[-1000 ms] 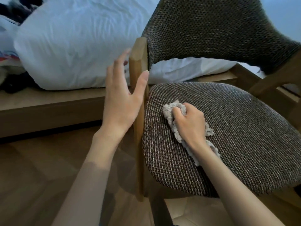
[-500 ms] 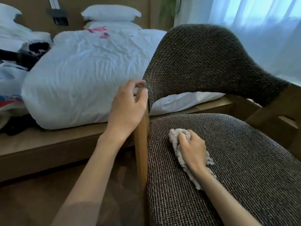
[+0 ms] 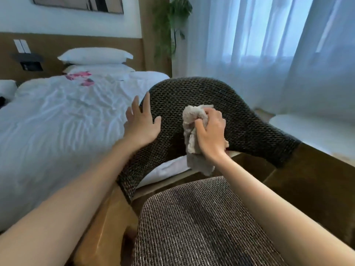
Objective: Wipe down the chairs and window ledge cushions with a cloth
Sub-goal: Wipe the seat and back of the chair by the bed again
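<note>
so my right hand (image 3: 211,131) had the cloth (image 3: 192,135) bunched up in its fingers, pressed against the middle of the chair backrest (image 3: 249,121). left hand (image 3: 141,124) was open, fingers spread, resting on the backrest's left edge, i guess to steady it. the backrest ran long side to side and curved off to my right, so i figured the next swipe should go sideways, right hand doing it. seat cushion (image 3: 201,217) sat below, nearer me.
</note>
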A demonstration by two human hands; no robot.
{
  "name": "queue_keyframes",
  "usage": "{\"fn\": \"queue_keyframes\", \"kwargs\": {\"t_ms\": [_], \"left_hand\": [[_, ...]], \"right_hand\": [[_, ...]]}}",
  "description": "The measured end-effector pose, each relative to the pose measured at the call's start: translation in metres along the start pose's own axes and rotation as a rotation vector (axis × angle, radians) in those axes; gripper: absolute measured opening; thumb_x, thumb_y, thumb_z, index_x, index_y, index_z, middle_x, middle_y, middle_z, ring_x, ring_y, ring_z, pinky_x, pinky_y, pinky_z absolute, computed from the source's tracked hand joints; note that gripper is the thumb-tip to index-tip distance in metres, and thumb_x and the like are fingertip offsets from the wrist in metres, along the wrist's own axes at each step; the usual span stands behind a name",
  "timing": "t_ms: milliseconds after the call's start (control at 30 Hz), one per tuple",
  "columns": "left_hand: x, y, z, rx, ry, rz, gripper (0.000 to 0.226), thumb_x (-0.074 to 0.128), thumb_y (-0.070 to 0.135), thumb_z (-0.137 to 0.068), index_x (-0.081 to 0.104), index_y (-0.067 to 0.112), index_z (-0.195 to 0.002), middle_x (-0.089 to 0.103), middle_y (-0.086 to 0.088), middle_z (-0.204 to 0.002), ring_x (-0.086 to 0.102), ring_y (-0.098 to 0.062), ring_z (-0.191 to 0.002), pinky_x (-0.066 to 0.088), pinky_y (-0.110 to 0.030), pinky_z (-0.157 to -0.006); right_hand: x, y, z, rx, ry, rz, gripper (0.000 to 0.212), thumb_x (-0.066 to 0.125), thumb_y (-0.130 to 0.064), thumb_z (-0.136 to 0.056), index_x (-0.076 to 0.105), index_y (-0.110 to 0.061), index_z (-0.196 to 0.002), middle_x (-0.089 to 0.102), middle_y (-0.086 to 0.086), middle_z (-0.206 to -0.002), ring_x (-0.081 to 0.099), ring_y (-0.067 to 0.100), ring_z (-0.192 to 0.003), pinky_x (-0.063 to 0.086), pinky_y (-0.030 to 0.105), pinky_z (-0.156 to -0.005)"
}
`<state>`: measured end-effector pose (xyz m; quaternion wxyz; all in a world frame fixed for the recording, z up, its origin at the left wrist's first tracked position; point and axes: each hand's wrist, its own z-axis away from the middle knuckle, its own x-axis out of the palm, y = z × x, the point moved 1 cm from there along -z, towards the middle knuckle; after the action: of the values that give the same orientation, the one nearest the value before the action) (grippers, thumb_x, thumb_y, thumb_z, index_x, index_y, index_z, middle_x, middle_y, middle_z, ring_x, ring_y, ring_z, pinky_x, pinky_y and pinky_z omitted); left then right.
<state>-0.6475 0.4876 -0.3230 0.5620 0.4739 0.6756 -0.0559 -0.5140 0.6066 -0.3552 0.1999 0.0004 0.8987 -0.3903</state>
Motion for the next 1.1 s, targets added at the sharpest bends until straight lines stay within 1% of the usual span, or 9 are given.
{"fn": "queue_keyframes", "kwargs": {"t_ms": [167,267,367,467,667,767,867,967,1100], "left_hand": [[0.02,0.002,-0.026,0.059,0.164,-0.056,0.067,0.041,0.032,-0.098,0.003,0.022,-0.153,0.007,-0.004,-0.159,0.018,-0.036,-0.139,0.029,-0.055,-0.106],[0.029,-0.002,-0.025,0.115,0.305,-0.131,0.063,0.04,0.031,-0.099,0.009,0.02,-0.153,0.014,-0.006,-0.158,0.033,-0.036,-0.131,0.036,-0.052,-0.099],[0.034,-0.009,-0.023,0.159,0.367,-0.153,0.061,0.04,0.032,-0.099,0.014,0.019,-0.152,0.018,-0.006,-0.157,0.038,-0.036,-0.126,0.04,-0.05,-0.096],[0.037,-0.01,-0.021,0.163,0.405,-0.178,0.06,0.04,0.032,-0.099,0.015,0.019,-0.152,0.018,-0.006,-0.157,0.039,-0.034,-0.126,0.039,-0.047,-0.097],[0.036,-0.006,-0.019,0.14,0.383,-0.184,0.061,0.04,0.031,-0.099,0.011,0.021,-0.152,0.013,-0.004,-0.159,0.036,-0.033,-0.129,0.036,-0.046,-0.1],[0.035,-0.009,-0.018,0.152,0.369,-0.15,0.063,0.042,0.032,-0.098,0.011,0.024,-0.152,0.012,-0.001,-0.159,0.035,-0.032,-0.13,0.036,-0.046,-0.102],[0.033,-0.011,-0.017,0.167,0.366,-0.122,0.062,0.043,0.033,-0.098,0.013,0.025,-0.152,0.013,0.001,-0.159,0.035,-0.031,-0.131,0.036,-0.045,-0.103],[0.029,-0.012,-0.017,0.174,0.344,-0.049,0.062,0.047,0.031,-0.098,0.016,0.027,-0.152,0.015,0.002,-0.159,0.034,-0.03,-0.132,0.036,-0.045,-0.104],[0.025,-0.016,-0.019,0.201,0.334,0.038,0.064,0.053,0.03,-0.095,0.022,0.03,-0.15,0.02,0.005,-0.156,0.036,-0.028,-0.131,0.039,-0.043,-0.1]], "right_hand": [[0.008,-0.007,-0.078,-0.211,0.122,0.061,0.03,0.051,-0.02,-0.089,0.053,-0.008,-0.117,0.05,0.011,-0.122,0.039,0.026,-0.112,0.029,0.031,-0.087],[0.026,-0.007,-0.109,-0.321,0.083,0.143,0.034,0.054,-0.023,-0.089,0.056,-0.009,-0.119,0.052,0.008,-0.125,0.041,0.026,-0.114,0.033,0.034,-0.092],[0.046,0.001,-0.121,-0.341,0.05,0.188,0.039,0.055,-0.033,-0.088,0.059,-0.013,-0.122,0.055,0.004,-0.13,0.041,0.025,-0.122,0.033,0.038,-0.104],[0.051,0.007,-0.118,-0.367,0.079,0.154,0.046,0.054,-0.043,-0.085,0.062,-0.015,-0.12,0.059,0.001,-0.126,0.043,0.026,-0.123,0.036,0.039,-0.102],[0.049,0.044,-0.078,-0.475,0.058,0.094,0.023,0.064,-0.015,-0.081,0.066,-0.006,-0.102,0.061,0.01,-0.118,0.046,0.031,-0.121,0.035,0.041,-0.107],[0.053,0.089,-0.024,-0.451,-0.042,0.12,0.03,0.066,-0.009,-0.082,0.067,-0.005,-0.111,0.06,0.01,-0.129,0.034,0.021,-0.133,0.025,0.037,-0.114],[0.052,0.121,0.013,-0.398,-0.124,0.162,0.042,0.075,-0.006,-0.078,0.066,-0.009,-0.119,0.062,0.005,-0.128,0.032,0.015,-0.132,0.034,0.04,-0.109],[0.04,0.119,0.019,-0.342,-0.196,0.178,0.042,0.078,-0.007,-0.075,0.069,-0.01,-0.115,0.065,0.003,-0.123,0.043,0.024,-0.126,0.044,0.043,-0.102],[0.021,0.072,-0.007,-0.484,-0.048,0.106,0.024,0.071,-0.004,-0.077,0.072,-0.009,-0.1,0.071,0.001,-0.107,0.048,0.019,-0.102,0.045,0.035,-0.088]]}}
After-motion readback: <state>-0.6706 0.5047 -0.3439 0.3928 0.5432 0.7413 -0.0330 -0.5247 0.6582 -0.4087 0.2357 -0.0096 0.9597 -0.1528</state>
